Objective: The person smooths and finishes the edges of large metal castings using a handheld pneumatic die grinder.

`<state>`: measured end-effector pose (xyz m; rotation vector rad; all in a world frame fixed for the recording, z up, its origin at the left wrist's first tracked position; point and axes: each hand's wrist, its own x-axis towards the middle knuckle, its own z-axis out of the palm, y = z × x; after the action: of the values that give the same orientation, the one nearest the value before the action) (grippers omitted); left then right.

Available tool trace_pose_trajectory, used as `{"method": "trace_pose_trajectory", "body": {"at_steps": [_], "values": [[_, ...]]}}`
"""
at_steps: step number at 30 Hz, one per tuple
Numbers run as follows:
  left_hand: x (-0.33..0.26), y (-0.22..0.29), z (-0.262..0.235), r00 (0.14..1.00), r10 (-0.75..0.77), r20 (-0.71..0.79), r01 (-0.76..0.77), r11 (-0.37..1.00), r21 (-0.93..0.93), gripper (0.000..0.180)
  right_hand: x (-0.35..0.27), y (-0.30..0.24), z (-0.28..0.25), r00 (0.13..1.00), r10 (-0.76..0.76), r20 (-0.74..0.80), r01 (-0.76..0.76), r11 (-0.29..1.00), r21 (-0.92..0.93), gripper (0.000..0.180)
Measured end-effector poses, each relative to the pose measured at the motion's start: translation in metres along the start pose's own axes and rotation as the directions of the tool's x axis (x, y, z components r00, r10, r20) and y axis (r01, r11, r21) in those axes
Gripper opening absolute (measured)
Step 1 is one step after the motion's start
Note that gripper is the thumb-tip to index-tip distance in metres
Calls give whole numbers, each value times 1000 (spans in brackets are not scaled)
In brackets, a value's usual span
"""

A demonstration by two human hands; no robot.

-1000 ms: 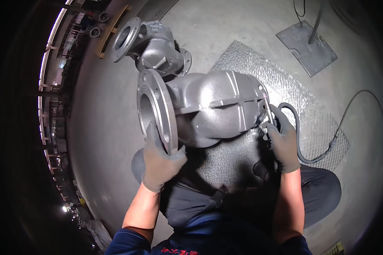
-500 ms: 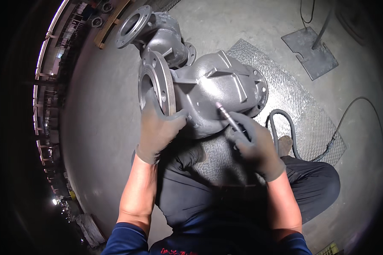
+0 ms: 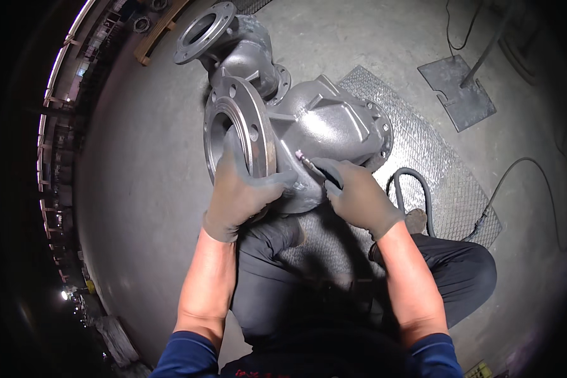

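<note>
A large grey cast valve body (image 3: 321, 126) lies in front of me, with a round bolt-holed flange (image 3: 256, 120) at its left end. Gloved in grey, my left hand (image 3: 242, 189) grips the near rim of this flange; its fingers reach into the bore and the thumb lies outside. Closed around a slim pencil grinder (image 3: 309, 165) is my right hand (image 3: 362, 195), also gloved. The grinder's pinkish tip is at the casting's surface, just right of the flange; whether it touches cannot be told. My fingers hide most of the tool's body.
A second, similar casting (image 3: 246, 57) lies behind the first. Under the work is a textured metal plate (image 3: 416, 145). A dark hose (image 3: 416, 176) loops beside my right leg, joining a thinner line (image 3: 551, 201). At the far right is a flat stand base (image 3: 457, 94) with a pole.
The near casting has turned, so its left flange sits farther right and shows more of its face. My right hand has moved left and up, bringing the grinder's tip closer to the flange.
</note>
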<state>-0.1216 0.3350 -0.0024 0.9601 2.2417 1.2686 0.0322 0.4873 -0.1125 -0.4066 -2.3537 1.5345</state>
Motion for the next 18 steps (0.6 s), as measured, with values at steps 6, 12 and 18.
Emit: {"method": "trace_pose_trajectory", "body": {"at_steps": [6, 12, 18], "values": [[4, -3, 3, 999, 21, -27, -20, 998, 53, 88, 8, -1, -3, 998, -52, -25, 49, 994, -97, 41], [5, 11, 5, 997, 23, -70, -13, 991, 133, 86, 71, -28, -70, 966, -53, 254, 147, 919, -366, 36], [4, -2, 1, 996, 86, -17, -81, 980, 180, 96, 130, -70, -97, 850, 90, 519, 246, 804, -542, 34]]}}
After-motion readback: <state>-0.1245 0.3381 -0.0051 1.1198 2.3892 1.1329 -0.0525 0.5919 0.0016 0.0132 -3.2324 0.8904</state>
